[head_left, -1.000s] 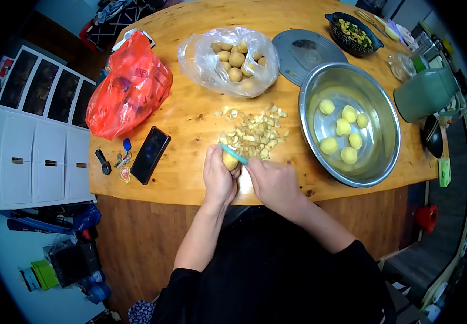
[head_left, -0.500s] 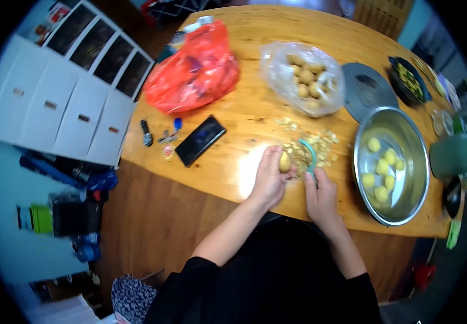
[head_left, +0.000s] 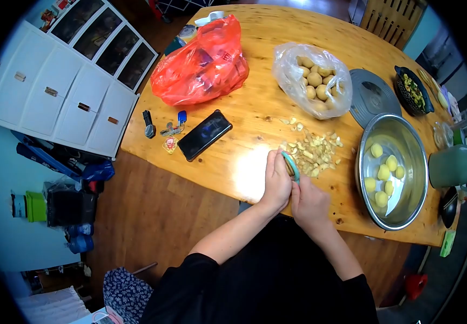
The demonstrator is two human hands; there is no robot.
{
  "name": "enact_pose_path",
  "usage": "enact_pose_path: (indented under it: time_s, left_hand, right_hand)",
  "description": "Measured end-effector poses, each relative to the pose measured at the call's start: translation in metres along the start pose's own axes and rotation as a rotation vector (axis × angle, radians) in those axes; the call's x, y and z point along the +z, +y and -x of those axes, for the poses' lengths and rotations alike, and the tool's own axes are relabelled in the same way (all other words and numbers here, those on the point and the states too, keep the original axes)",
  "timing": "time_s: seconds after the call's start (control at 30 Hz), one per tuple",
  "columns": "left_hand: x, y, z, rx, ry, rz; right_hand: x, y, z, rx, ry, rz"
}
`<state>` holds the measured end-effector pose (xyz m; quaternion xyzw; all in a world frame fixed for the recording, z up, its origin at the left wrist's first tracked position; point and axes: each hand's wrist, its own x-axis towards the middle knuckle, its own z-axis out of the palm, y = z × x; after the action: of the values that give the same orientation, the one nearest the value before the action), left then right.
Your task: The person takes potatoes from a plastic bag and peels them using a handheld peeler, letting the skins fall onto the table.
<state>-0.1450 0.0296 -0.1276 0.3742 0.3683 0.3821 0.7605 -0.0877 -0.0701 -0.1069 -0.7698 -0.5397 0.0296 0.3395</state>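
My left hand (head_left: pixel 276 186) is closed around a small potato (head_left: pixel 288 168), mostly hidden by my fingers and the tool. A teal-handled peeler (head_left: pixel 293 164) is gripped in my right hand (head_left: pixel 311 202), lying against the potato. Just beyond both hands, a pile of potato peelings (head_left: pixel 315 152) is spread over the wooden table (head_left: pixel 244 127). To the right stands a steel basin (head_left: pixel 359 181) with several peeled potatoes (head_left: pixel 383 172) in it. Behind the peelings, a clear plastic bag (head_left: pixel 288 59) holds several unpeeled potatoes (head_left: pixel 314 80).
A red plastic bag (head_left: pixel 201 70) sits at the back left. Nearer lie a phone (head_left: pixel 205 135), keys (head_left: pixel 173 128) and a watch (head_left: pixel 148 125). Beyond the basin are a grey round lid (head_left: pixel 374 97), a dark food bowl (head_left: pixel 410 92) and a green container (head_left: pixel 450 166).
My right hand has moved left and up to my left hand, bringing the peeler from beside the potato onto it. The view has shifted slightly.
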Motion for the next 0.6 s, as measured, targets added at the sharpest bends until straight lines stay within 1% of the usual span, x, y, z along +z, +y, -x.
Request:
enact_pose_path:
  time_s: [0.13,0.3,0.4,0.5,0.57,0.6]
  left_hand:
    - [0.000,-0.006,0.002,-0.047,0.038,0.024]
    - [0.002,-0.001,0.004,-0.022,0.039,0.023]
    - [0.001,0.004,0.003,-0.046,0.023,0.065]
    - [0.003,0.009,0.003,-0.060,-0.039,0.074]
    - [0.001,0.016,0.003,-0.049,-0.074,0.061]
    - [-0.004,0.014,-0.004,-0.064,-0.105,0.119]
  right_hand:
    - [0.002,0.001,0.003,-0.039,-0.003,0.031]
    - [-0.001,-0.001,0.000,-0.030,-0.011,0.050]
    - [-0.004,-0.002,-0.004,0.030,-0.026,0.035]
    - [-0.004,0.022,-0.011,0.223,-0.056,0.100]
    - [-0.015,0.022,-0.012,0.225,-0.010,-0.081]
    - [-0.021,0.017,-0.012,0.215,0.009,-0.150]
